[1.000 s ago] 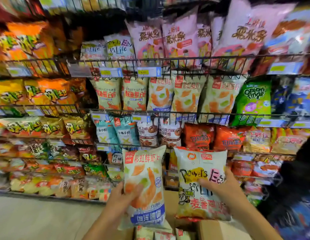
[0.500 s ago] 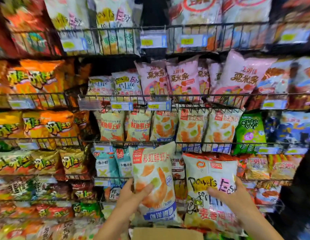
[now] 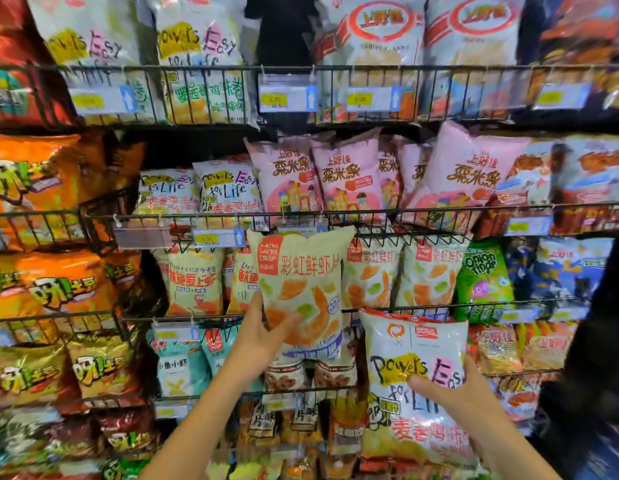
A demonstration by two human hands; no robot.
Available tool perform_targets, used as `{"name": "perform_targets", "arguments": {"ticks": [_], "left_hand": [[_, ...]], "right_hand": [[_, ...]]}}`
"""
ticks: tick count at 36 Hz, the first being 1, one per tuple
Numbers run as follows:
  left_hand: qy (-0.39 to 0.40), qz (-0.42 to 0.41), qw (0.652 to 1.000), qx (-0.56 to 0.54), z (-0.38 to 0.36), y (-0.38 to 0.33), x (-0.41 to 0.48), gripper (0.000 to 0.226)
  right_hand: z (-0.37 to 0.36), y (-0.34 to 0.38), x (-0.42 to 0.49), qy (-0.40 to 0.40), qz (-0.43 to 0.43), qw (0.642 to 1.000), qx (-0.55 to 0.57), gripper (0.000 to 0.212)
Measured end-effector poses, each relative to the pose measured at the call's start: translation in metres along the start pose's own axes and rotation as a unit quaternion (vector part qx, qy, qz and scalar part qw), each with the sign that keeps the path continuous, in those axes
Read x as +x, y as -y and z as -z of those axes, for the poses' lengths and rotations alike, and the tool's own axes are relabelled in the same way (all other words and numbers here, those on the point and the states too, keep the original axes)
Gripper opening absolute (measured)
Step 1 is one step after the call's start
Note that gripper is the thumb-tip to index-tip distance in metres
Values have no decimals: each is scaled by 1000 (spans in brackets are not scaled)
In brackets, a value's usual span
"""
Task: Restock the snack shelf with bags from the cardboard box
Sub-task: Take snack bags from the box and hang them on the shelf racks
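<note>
I've got L hand (image 3: 263,332) gripping the prawn-cracker bag (image 3: 302,292) at frame centre, up by its matching row (image 3: 401,271); R hand (image 3: 463,396) clamps the Power's Easy bag (image 3: 415,386) lower right, waiting.

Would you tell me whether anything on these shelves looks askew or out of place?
One pink bag on the wire shelf sits tilted, overlapping the upright pink bags beside it. Nothing looks spilled or torn.

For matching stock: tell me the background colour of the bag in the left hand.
The bag is pale cream, red lettering; head view.
</note>
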State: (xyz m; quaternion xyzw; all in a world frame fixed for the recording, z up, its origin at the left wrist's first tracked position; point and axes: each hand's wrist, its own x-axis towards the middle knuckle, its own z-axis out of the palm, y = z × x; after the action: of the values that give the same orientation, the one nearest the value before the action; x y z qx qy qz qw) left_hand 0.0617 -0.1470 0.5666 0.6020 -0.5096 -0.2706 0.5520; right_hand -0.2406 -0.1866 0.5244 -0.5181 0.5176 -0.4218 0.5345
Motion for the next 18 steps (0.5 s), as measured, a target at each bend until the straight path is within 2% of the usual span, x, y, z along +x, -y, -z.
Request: {"name": "perform_targets", "arguments": {"ticks": [2, 5, 10, 15, 18], "left_hand": [[-1, -21, 1000, 10, -1, -6, 19, 84], [10, -77, 997, 6, -7, -9, 39, 63], [9, -144, 989, 22, -19, -2, 66, 61], [-12, -144, 989, 36, -28, 27, 87, 68], [-26, -129, 990, 57, -29, 48, 98, 71]], "right_hand": [[3, 3, 6, -7, 5, 1000, -3, 133], [7, 6, 15, -23, 7, 1000, 0, 134], [12, 9, 30, -27, 13, 999, 25, 136], [14, 2, 38, 1, 10, 1000, 4, 115], [24, -25, 54, -15, 3, 1000, 7, 130]]}}
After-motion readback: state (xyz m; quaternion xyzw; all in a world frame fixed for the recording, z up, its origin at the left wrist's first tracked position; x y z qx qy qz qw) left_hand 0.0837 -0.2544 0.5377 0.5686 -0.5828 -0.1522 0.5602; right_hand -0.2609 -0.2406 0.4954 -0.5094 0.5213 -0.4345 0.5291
